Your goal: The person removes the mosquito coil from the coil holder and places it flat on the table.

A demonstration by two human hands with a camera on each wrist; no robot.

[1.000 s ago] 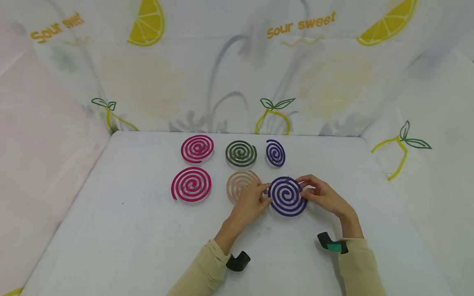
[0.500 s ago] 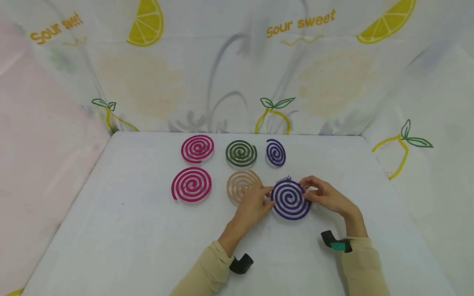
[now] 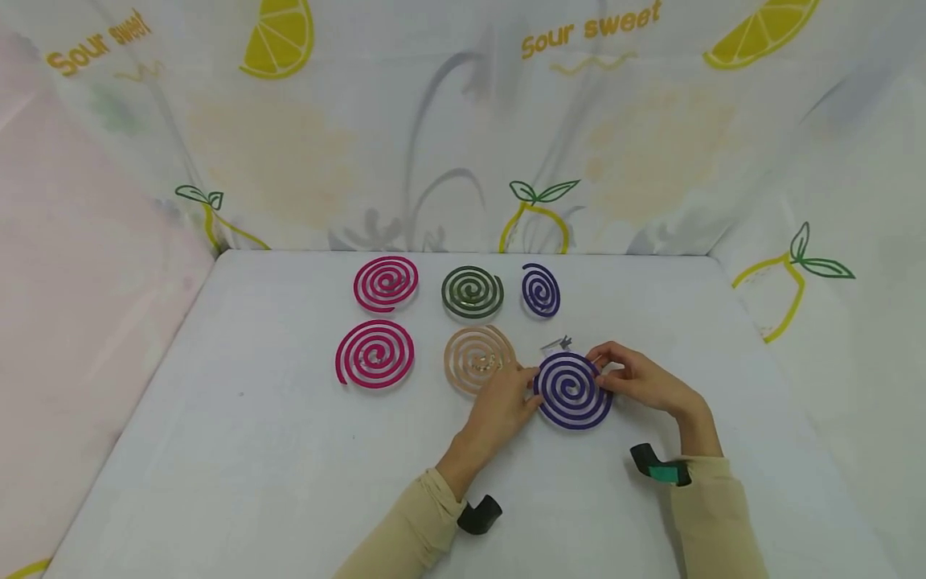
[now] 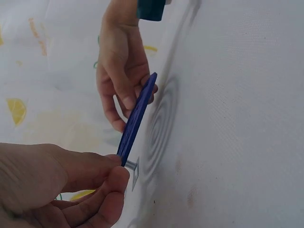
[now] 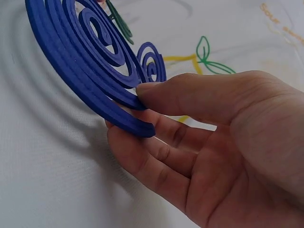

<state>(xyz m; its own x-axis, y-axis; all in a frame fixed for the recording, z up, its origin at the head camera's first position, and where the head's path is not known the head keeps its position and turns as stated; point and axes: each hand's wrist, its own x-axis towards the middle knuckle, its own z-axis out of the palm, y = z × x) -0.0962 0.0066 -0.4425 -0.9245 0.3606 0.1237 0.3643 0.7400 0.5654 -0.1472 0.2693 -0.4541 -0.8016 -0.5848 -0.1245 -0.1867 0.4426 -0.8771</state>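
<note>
A purple mosquito coil [image 3: 571,389] is held between both hands, raised off the white table with its shadow below. At its left edge, my left hand [image 3: 501,402] pinches the rim between thumb and fingers. The right hand [image 3: 644,379] grips the opposite edge near the coil's outer end; in the right wrist view, the thumb lies on top and fingers curl underneath. A small metal stand [image 4: 134,168] projects from the coil's underside in the left wrist view. Just behind the left fingers, a tan coil [image 3: 477,362] is partly covered by that hand.
Two pink coils [image 3: 374,354] are at the left, one behind the other. Along the back are a green coil [image 3: 472,292] and a tilted smaller-looking purple coil [image 3: 541,290]. A lemon-print cloth [image 3: 289,161] rises behind the white table [image 3: 239,466].
Both hands have shifted slightly right with the purple coil. More of the metal piece shows past the coil's far edge, and more of the tan coil is uncovered. The other coils stay put.
</note>
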